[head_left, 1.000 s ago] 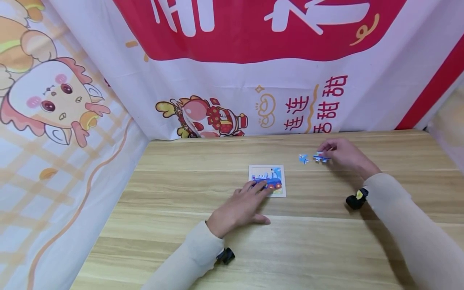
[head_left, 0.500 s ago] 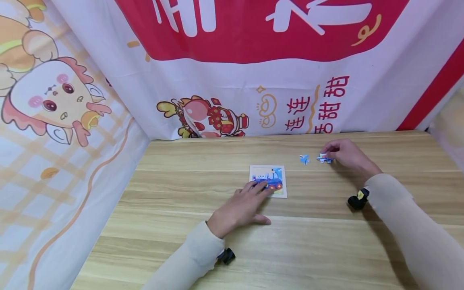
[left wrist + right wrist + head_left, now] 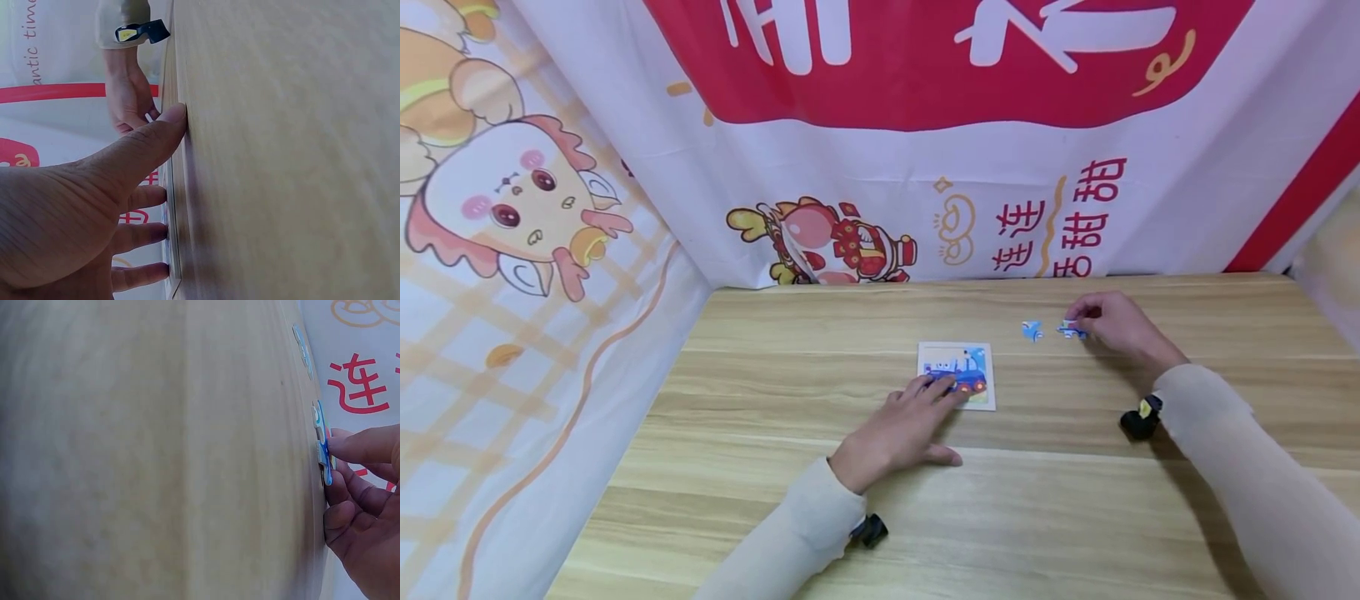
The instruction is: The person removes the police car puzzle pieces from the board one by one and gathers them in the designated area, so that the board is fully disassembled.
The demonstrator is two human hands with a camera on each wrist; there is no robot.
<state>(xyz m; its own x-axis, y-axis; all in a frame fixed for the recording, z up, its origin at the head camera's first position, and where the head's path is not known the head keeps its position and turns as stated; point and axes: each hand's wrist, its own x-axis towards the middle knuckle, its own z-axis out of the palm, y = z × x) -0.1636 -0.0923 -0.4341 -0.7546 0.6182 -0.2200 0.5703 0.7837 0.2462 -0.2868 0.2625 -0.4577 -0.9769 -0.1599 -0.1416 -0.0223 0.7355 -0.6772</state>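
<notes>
My left hand (image 3: 898, 429) rests its extended fingers on a small square jigsaw board (image 3: 990, 383) showing a blue vehicle with eyes. In the left wrist view the fingertips (image 3: 159, 232) meet the board's face, while the thumb points away from it toward the tabletop. Farther right, my right hand (image 3: 1118, 327) pinches a blue and white puzzle piece (image 3: 1070, 328) by its right side. The right wrist view has the thumb on the piece (image 3: 323, 453), with the other fingers curled behind. A second, light blue puzzle piece (image 3: 1032, 330) lies flat just left of it.
The wood-grain table (image 3: 760, 400) ends at the back against a white and red printed cloth (image 3: 880, 158). Another cartoon-printed cloth (image 3: 535, 333) hangs along the left side. Each wrist carries a black camera (image 3: 1141, 419).
The right hand has shifted the pinched puzzle piece slightly to the right, away from the loose piece. The left hand stays in place on the board.
</notes>
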